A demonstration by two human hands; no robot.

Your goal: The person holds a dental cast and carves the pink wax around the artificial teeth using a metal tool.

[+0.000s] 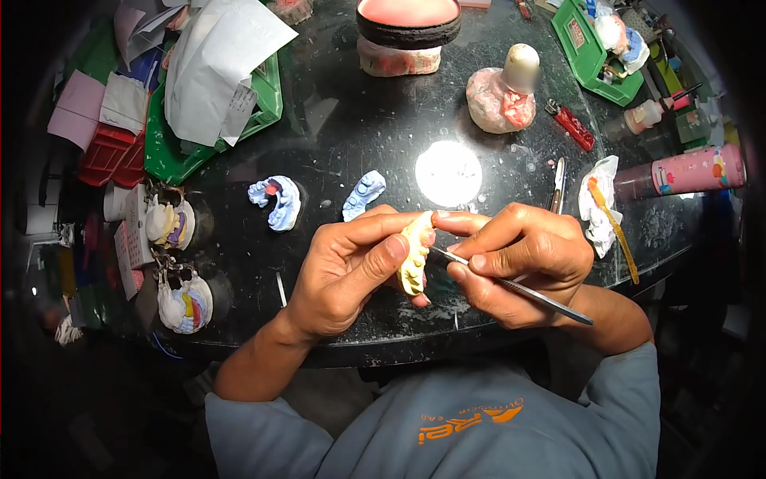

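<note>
While, in head view, a yellow dental cast (412, 263) is pinched above the table (359, 120) by the left hand's (347, 271) fingers, long axis near-to-far, a slim metal tool (542, 299) is gripped by the right hand (527, 259), tip at the cast's right edge.

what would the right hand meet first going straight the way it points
The right hand would probably meet the yellow dental model in the left hand first, though depth is unclear.

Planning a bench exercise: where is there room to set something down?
Bare: tabletop between blue casts and round dish; narrower, between the casts. Crowded: left, around the green tray; right, around the tissue and pink bottle.
</note>
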